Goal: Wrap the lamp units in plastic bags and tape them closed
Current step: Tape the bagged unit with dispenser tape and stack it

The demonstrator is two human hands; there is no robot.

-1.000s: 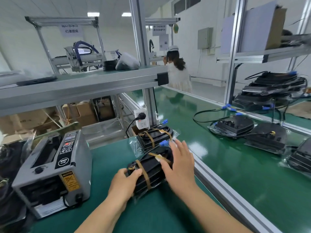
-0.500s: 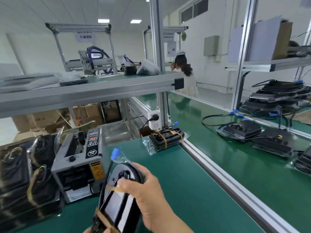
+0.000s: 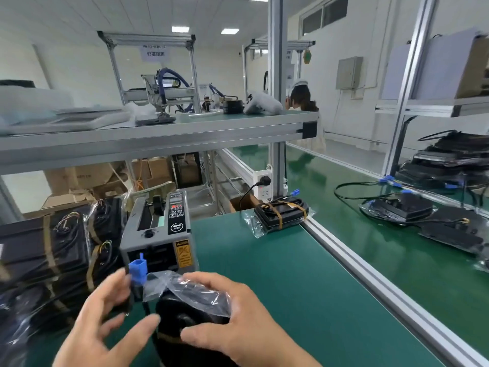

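We take the tape dispenser [image 3: 161, 234], standing on the green table [image 3: 291, 287], as our reference point.

Directly in front of the dispenser, nearest the camera, a black lamp unit [image 3: 172, 311] is held on end. A clear plastic bag [image 3: 190, 290] lies crumpled and loose over its upper end. The right hand [image 3: 238, 321] grips this unit, with the fingers curled over the bagged top and the thumb against the near face. The left hand [image 3: 105, 321] is just left of the unit, fingers spread and only lightly bent, thumb reaching toward the unit's side. We cannot tell whether it touches the unit or its lead, and we see it grip nothing. A blue connector [image 3: 138, 268] on a black lead stands up in front of the dispenser's face, beside the left fingers.

Close against the dispenser's left side is a stack of wrapped units [image 3: 53, 247], bagged and bound with brown tape. Right of the dispenser and further back, at the table's edge rail, one wrapped unit [image 3: 283, 214] lies flat — bagged, with two tape bands across it. Just behind that is a socket [image 3: 263, 185] with a black plug in it.

Well to the right of the dispenser, beyond the rail, bare units [image 3: 404, 207] with cables lie on the conveyor belt [image 3: 370, 260]. Above the dispenser runs a shelf [image 3: 158, 131]. Beyond the shelf a person [image 3: 301, 99] in a white cap is seen from behind.
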